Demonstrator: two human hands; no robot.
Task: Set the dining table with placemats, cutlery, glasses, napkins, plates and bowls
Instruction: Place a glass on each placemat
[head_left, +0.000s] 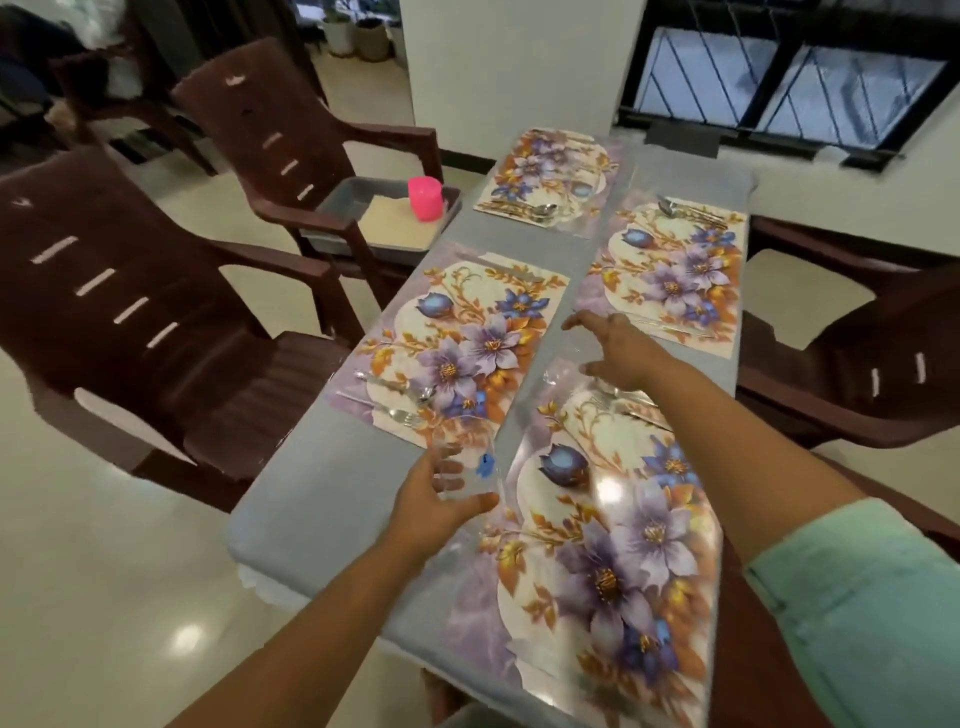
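Four floral placemats lie on the grey table (322, 499): near right (613, 545), near left (457, 348), far right (670, 280), far left (545, 176). Each carries cutlery, such as the fork and spoon (395, 395) on the near left mat. My left hand (431, 504) grips a clear glass (475, 462) with a small blue mark, above the gap between the two near mats. My right hand (613, 348) is curved round a second clear glass (566, 348), faint and hard to make out, between the near right and far right mats.
Brown plastic chairs stand at the left (135, 322) and the right (857, 364). A second left chair holds a grey tray (343, 202) with a pink cup (426, 197) and a white sheet. A wall and a barred window (779, 83) are behind the table.
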